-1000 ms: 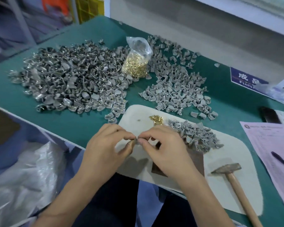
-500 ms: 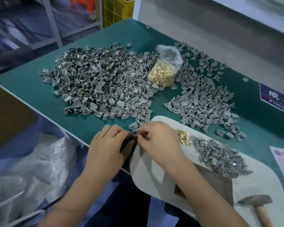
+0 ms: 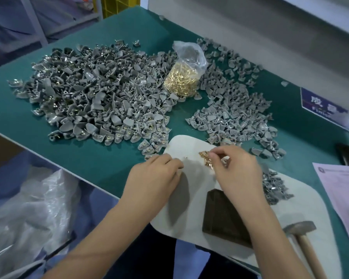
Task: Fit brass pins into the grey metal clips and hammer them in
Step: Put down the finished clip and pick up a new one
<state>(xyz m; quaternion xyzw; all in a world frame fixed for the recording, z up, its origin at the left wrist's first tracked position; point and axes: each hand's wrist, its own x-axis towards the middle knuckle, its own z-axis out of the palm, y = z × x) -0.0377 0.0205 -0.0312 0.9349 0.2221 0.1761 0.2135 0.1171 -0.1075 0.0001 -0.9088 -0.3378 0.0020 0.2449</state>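
The hands, joined fingertip to fingertip half a second earlier over the near-left edge of the white work mat (image 3: 302,190), are now apart. The right hand (image 3: 236,174) has moved away from the left to the small loose heap of brass pins (image 3: 205,158) lying on the mat just beyond its fingertips; thumb and forefinger are closed in a pinch at the heap's edge, though whether a pin is already caught between them cannot be told. The left hand (image 3: 153,178) rests knuckles-up at the mat's left edge, fingers curled toward the palm; a grey metal clip is probably held there, but none is visible. A small metal piece (image 3: 186,157) lies on the mat just beyond the left fingertips. The separation suggests that one fitting is done and a fresh pin is being fetched. A small pile of grey clips (image 3: 274,186) lies right of the right hand, a dark block (image 3: 222,216) near its wrist, and the hammer (image 3: 301,231) untouched further right. Beyond both hands, on the green bench (image 3: 298,141), stand the bag of pins (image 3: 182,81) and the large clip piles (image 3: 101,99).
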